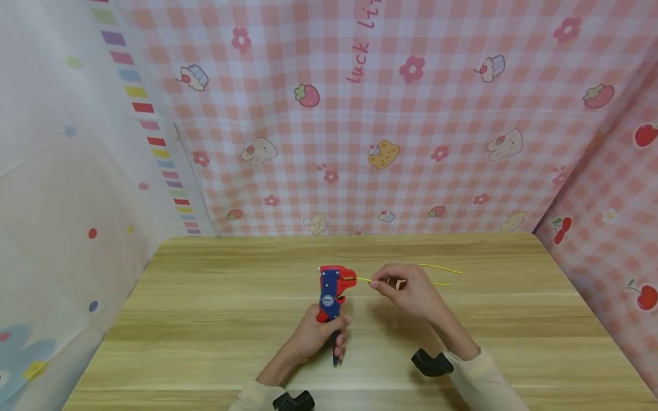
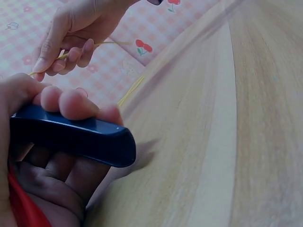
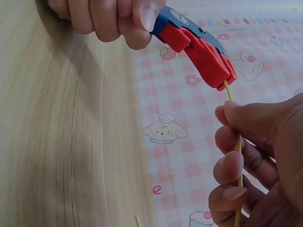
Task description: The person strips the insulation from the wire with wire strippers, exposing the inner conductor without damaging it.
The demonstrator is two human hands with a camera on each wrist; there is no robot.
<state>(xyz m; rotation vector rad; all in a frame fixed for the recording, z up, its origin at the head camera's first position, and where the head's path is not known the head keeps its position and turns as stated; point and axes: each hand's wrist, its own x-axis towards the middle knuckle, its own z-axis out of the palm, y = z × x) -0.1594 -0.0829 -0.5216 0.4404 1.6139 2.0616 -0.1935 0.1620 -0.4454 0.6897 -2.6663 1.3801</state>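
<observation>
My left hand (image 1: 315, 334) grips the handles of a red and blue wire stripper (image 1: 330, 294), held upright above the table with its red jaws facing right. In the left wrist view the fingers wrap round the dark blue handle (image 2: 75, 137). Between thumb and forefinger, my right hand (image 1: 408, 288) pinches a thin yellow wire (image 3: 228, 92) close to the tool. The wire's end enters the red nose of the stripper in the right wrist view; its tip is hidden there. The rest of that wire runs back across the right palm and past the other fingers.
More yellow wire (image 2: 131, 91) lies on the wooden table (image 1: 205, 319) behind the right hand. Black wrist mounts (image 1: 432, 363) sit at both cuffs. A pink checked cloth (image 1: 329, 125) hangs along the table's far edge, with other printed cloths at both sides.
</observation>
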